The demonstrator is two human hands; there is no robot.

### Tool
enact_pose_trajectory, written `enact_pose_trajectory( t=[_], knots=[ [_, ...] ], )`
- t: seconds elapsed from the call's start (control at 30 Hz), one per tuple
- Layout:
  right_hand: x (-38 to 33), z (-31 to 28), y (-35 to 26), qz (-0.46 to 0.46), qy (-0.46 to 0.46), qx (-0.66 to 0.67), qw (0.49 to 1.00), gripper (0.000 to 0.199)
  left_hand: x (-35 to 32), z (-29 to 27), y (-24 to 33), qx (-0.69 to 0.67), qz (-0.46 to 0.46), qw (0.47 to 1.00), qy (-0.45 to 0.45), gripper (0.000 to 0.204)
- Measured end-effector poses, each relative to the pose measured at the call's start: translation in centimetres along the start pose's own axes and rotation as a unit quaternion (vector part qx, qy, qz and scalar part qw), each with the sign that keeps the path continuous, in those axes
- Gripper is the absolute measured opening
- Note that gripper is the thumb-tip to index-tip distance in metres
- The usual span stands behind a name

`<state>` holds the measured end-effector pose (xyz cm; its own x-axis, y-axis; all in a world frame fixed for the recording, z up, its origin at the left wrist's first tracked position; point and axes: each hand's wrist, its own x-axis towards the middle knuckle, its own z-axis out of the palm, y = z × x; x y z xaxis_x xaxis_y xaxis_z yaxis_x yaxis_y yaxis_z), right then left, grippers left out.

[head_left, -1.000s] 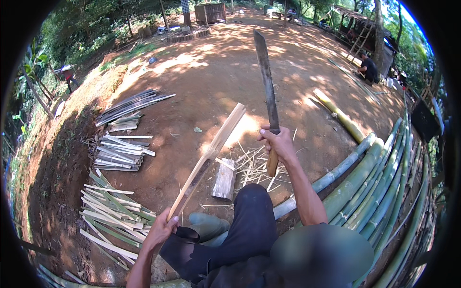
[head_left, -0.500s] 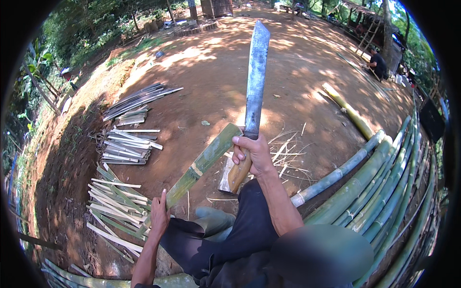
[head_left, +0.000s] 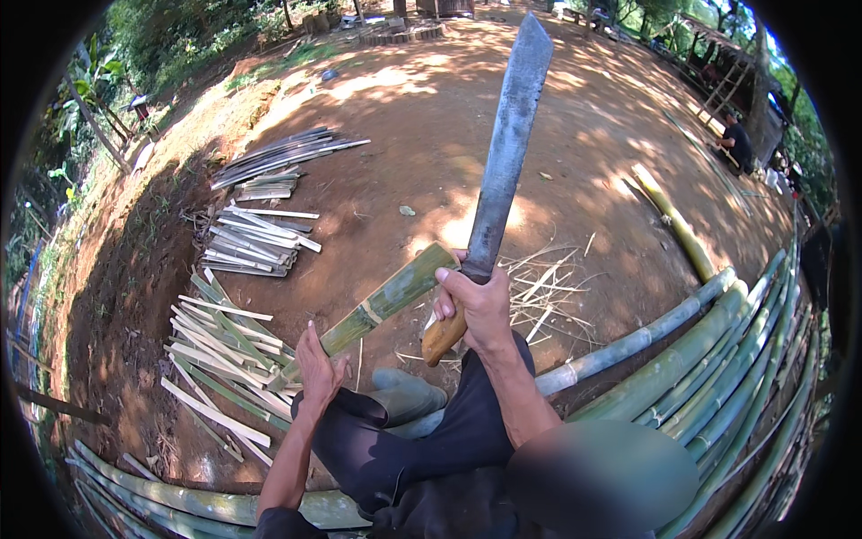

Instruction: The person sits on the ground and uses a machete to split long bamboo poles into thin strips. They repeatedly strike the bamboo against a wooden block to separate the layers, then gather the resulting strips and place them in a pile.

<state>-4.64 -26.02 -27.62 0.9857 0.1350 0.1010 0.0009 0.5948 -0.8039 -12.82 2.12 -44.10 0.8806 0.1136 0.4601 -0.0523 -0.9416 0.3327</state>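
My right hand is closed round the wooden handle of a machete, whose long grey blade points up and away. Its fingers are also against the upper end of a green split bamboo piece, which slants down to the left. Near the lower end of that piece my left hand has its fingers stretched and its thumb apart, the bamboo passing by the palm. That lower end reaches over a pile of pale and green bamboo strips.
Stacked bamboo strips and darker ones lie at left. Shavings litter the ground ahead. Long green bamboo poles lie at right, more poles at lower left. Another person sits far right.
The bamboo piece has tilted flatter and the machete blade leans more to the right. My left hand has moved slightly right, its thumb now spread. The whole view has shifted a little.
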Motion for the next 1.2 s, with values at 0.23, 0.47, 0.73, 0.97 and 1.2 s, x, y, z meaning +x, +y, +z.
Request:
enact_pose_trajectory(
  t=[0.23,0.47,0.73,0.97,1.2],
  knots=[
    [0.3,1.5,0.0,-0.023,0.037,0.0,0.999,0.029,5.0,-0.2,5.7,-0.067,0.118,0.989,0.063,0.088],
    [1.8,1.3,0.9,-0.032,0.052,-0.036,0.998,0.028,5.1,0.9,3.5,-0.016,0.124,0.991,0.053,0.091],
    [1.5,1.1,1.4,-0.05,0.092,-0.016,0.994,0.018,2.6,1.7,-0.2,0.013,0.108,0.994,-0.016,0.076],
    [2.4,0.9,-1.1,-0.079,0.09,0.007,0.993,0.022,3.6,-1.7,2.0,-0.006,0.132,0.99,-0.045,0.076],
    [4.4,-3.4,-4.2,-0.115,0.164,-0.115,0.973,0.03,7.1,-9.5,6.5,-0.093,0.113,0.966,-0.211,0.053]
  ],
)
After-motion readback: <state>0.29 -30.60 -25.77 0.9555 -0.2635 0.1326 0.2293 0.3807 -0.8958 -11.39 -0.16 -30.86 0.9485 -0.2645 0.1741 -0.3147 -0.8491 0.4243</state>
